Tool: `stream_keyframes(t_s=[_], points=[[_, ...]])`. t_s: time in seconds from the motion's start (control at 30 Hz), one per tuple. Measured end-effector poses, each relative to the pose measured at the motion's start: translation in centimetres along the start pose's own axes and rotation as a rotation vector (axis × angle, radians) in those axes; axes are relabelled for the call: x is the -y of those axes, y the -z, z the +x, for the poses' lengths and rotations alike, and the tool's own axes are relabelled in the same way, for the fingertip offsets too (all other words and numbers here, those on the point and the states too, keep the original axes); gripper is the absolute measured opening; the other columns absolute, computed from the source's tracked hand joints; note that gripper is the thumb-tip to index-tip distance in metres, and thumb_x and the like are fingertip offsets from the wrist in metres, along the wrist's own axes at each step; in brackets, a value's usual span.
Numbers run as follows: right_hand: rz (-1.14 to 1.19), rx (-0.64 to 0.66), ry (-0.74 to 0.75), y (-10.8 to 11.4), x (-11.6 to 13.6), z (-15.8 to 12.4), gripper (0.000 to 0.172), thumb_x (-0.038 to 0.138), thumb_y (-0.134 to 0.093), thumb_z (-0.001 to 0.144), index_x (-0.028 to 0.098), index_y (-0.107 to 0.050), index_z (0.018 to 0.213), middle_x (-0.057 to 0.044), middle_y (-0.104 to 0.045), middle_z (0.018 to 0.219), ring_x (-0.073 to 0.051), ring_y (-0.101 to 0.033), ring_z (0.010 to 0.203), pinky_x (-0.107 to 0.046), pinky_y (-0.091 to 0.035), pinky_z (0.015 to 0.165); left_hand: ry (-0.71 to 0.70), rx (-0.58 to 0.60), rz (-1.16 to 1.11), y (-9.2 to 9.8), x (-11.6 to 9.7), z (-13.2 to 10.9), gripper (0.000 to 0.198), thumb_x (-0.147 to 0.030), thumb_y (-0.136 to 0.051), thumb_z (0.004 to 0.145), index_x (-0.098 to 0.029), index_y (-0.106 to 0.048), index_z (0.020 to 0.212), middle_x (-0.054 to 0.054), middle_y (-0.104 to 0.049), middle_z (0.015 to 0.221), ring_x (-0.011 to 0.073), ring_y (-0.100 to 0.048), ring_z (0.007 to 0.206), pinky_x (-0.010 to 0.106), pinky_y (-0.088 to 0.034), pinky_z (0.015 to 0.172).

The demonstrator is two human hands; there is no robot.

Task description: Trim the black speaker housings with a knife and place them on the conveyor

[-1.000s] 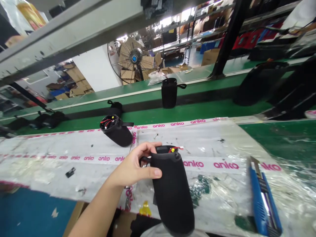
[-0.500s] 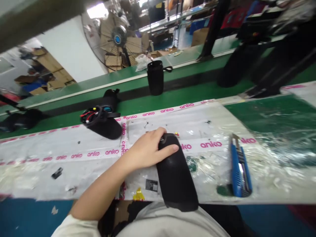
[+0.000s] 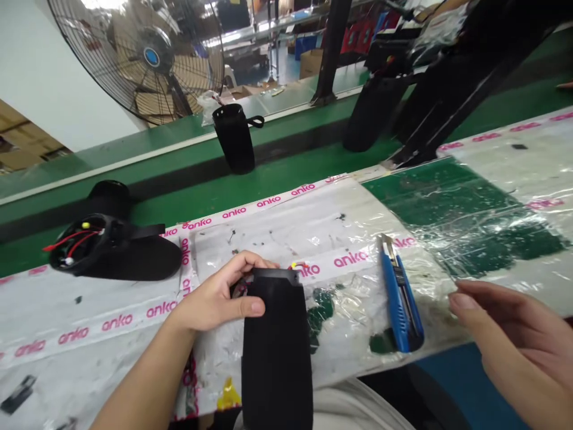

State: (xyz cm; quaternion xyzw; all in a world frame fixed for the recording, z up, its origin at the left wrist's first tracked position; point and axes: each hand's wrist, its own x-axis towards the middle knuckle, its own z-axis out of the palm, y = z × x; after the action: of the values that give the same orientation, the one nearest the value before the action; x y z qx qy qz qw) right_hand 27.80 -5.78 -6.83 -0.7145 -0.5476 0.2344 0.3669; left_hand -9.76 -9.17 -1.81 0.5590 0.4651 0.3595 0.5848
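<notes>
Left hand grips black case near top. Right hand, half-curled, hovers near blue cutter; can't tell whether it pinches anything.

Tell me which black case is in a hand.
The nearest case, gripped near its upper end by the left hand; the other black cases sit farther off, touching neither hand.

The bottom edge cuts off the black case.
</notes>
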Motion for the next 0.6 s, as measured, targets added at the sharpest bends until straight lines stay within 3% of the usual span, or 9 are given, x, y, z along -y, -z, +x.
stream_keyframes(t_s=[0.1, 0.3, 0.5, 0.6], points=[[0.036, 0.106, -0.028, -0.5, 0.2, 0.8, 0.049, 0.069, -0.066, 0.083, 0.028, -0.069, 0.109, -0.008, -0.077, 0.1, -0.033, -0.075, 0.091, -0.044, -0.061, 0.08, -0.07, 0.097, -0.091, 0.2, 0.7, 0.3, 0.046, -0.052, -0.084, 0.09, -0.028, -0.059, 0.12, 0.011, -0.068, 0.138, 0.0359, -0.046, 0.152, 0.049, -0.04, 0.118], [-0.098, 0.22, 0.053, -1.8, 1.6, 2.0, 0.056, 0.072, -0.059, 0.076, 0.026, -0.068, 0.107, -0.009, -0.073, 0.101, -0.031, -0.072, 0.083, -0.047, -0.059, 0.072, -0.085, 0.165, -0.117, 0.8, 1.4, 0.9, 0.041, -0.048, -0.079, 0.095, -0.031, -0.058, 0.125, 0.01, -0.066, 0.143, 0.0358, -0.034, 0.16, 0.056, -0.033, 0.123], [-0.294, 0.248, 0.081, -2.5, 2.6, 2.4, 0.063, 0.074, -0.052, 0.074, 0.027, -0.067, 0.113, -0.009, -0.07, 0.106, -0.038, -0.07, 0.094, -0.051, -0.051, 0.075, 0.043, 0.121, 0.055, 4.4, 0.3, -1.5, 0.051, -0.024, -0.076, 0.098, -0.035, -0.057, 0.144, 0.008, -0.057, 0.149, 0.0254, -0.052, 0.145, 0.036, -0.043, 0.117], [-0.355, 0.243, 0.09, -2.8, 2.6, 2.4, 0.065, 0.075, -0.047, 0.076, 0.027, -0.065, 0.116, -0.01, -0.068, 0.111, -0.041, -0.069, 0.101, -0.05, -0.048, 0.074, 0.089, 0.097, 0.138, 6.0, -0.1, -2.9, 0.056, -0.019, -0.073, 0.099, -0.036, -0.056, 0.15, 0.008, -0.057, 0.151, 0.0252, -0.049, 0.148, 0.034, -0.042, 0.119]])
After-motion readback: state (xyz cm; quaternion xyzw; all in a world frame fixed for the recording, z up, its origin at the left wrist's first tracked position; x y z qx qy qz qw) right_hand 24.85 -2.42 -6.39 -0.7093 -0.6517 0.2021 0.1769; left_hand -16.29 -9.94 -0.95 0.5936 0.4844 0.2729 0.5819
